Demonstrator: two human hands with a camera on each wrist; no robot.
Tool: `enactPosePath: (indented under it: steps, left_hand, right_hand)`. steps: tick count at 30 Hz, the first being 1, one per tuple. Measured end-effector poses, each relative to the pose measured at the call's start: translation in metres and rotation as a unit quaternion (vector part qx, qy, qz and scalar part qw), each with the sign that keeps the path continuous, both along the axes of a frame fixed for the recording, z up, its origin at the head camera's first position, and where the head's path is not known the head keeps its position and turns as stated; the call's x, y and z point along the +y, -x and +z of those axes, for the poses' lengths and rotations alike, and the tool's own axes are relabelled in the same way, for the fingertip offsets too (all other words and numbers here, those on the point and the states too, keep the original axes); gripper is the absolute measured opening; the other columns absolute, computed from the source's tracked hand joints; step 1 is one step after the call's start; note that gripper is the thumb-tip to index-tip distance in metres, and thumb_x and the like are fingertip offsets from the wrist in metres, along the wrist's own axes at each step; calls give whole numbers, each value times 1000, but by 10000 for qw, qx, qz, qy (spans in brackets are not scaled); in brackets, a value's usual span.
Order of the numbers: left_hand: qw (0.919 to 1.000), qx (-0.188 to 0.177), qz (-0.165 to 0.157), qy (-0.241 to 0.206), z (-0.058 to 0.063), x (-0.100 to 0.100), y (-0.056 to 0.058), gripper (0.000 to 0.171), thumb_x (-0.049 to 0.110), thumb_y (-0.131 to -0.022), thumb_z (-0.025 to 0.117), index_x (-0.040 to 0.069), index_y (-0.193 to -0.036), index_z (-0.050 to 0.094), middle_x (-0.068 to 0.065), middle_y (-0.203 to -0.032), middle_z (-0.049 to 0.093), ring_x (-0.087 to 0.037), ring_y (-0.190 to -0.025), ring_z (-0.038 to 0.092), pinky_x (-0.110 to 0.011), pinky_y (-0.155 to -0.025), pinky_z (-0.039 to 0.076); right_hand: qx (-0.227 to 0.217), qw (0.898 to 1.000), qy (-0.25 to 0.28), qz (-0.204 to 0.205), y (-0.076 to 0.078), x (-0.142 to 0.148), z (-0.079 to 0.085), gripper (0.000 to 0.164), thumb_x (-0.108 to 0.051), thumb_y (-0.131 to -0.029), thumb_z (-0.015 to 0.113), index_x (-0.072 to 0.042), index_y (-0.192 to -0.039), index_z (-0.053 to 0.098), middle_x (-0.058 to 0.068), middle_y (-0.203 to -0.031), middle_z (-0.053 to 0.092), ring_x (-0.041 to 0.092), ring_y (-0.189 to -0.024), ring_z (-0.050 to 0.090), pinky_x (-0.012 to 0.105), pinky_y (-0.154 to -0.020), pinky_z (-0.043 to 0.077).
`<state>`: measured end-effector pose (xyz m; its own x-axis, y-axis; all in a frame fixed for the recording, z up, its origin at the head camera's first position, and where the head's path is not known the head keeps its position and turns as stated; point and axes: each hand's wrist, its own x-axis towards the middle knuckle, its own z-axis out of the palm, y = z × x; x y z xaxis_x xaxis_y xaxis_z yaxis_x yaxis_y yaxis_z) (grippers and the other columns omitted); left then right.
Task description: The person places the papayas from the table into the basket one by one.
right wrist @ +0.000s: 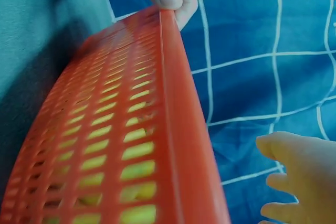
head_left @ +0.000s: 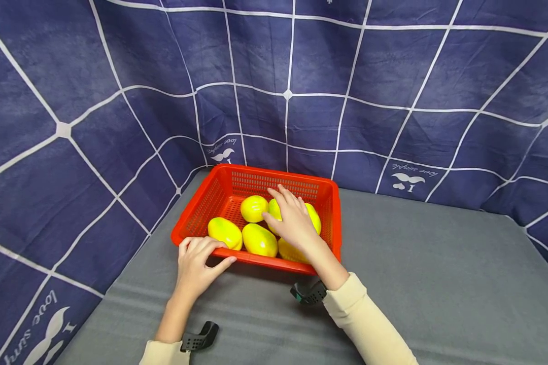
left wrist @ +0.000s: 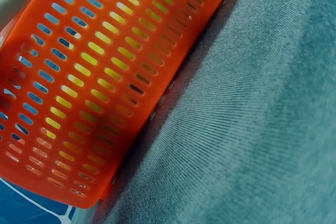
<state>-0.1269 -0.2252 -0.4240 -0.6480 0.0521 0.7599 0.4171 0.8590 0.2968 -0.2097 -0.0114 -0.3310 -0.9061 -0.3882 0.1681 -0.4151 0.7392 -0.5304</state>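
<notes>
A red plastic basket (head_left: pixel 335 213) with slotted walls holds several yellow fruits (head_left: pixel 260 240), some tinged green and mango-like. One rounder yellow fruit (head_left: pixel 254 209) lies near the middle. My left hand (head_left: pixel 197 266) grips the front left rim, fingers over the edge and thumb outside; the right wrist view shows this pinch on the rim too. Over the fruits at the basket's right side is my right hand (head_left: pixel 294 220), its fingers spread and extended. It partly hides the fruits below, and whether it touches them I cannot tell. Through the slots in the left wrist view, yellow shows.
The basket stands on a grey cloth surface (head_left: pixel 429 268), close to a dark blue curtain (head_left: pixel 392 66) with white grid lines. The curtain rises behind and along the left. Black wrist devices (head_left: pixel 201 337) are on both arms.
</notes>
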Motion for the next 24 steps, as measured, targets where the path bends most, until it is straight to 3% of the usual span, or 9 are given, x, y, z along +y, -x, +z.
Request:
enactPosePath:
  steps: [10, 16, 21, 24]
  left_hand:
    - [9999, -103, 25, -46, 3, 1, -1, 55, 68, -78, 46, 16, -80, 65, 1, -78, 64, -18, -81, 53, -41, -89, 25]
    - [9999, -106, 34, -52, 2, 2, -2, 54, 68, -79, 46, 16, -80, 65, 2, -77, 64, -18, -80, 53, -41, -89, 25]
    - [10000, -84, -4, -21, 2, 4, -2, 43, 59, -76, 59, 16, -79, 65, 2, -77, 64, -18, -80, 54, -42, -88, 26]
    - [9999, -150, -19, 20, 5, 6, -3, 32, 46, -69, 71, 16, -79, 65, 2, -78, 64, -19, -80, 54, -43, -89, 26]
  right_hand:
    - [900, 9950, 381, -196, -31, 63, -7, 50, -32, -88, 54, -18, -135, 42, 6, -142, 38, 23, -132, 34, 48, -111, 17]
    - [1703, 9803, 820, -573, -44, 113, -16, 42, -20, -86, 60, -14, -126, 51, 8, -134, 48, 25, -123, 45, 48, -108, 23]
    - [2304, 9648, 1054, -700, -51, 164, -27, 37, -12, -85, 60, -10, -122, 55, 11, -127, 54, 24, -119, 48, 41, -108, 25]
    - [2379, 9623, 953, -909, -56, 197, -34, 36, -11, -86, 59, -10, -122, 55, 12, -126, 54, 23, -119, 46, 36, -110, 22]
